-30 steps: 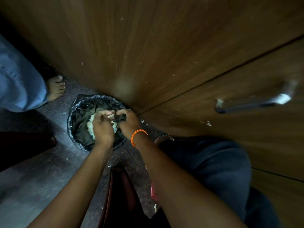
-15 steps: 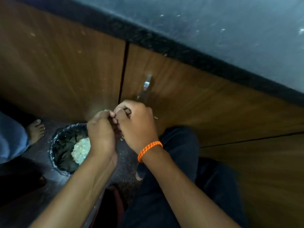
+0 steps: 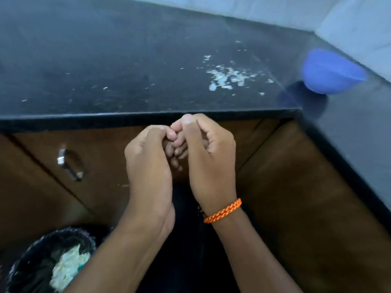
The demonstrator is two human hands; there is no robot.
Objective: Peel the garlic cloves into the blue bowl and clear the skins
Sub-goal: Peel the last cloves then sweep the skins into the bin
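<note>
Plainly, with the left hand [image 3: 148,157] and right hand [image 3: 208,153] curled together mid-frame, grip contents hidden, skins [image 3: 227,77] beside the upper-right blue bowl [image 3: 330,72] could scatter off the worktop [image 3: 105,60] if swept carelessly.

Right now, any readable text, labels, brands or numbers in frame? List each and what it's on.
None readable. The blue bowl, black countertop, cabinet doors, orange bracelet and lined bin show no print.
</note>
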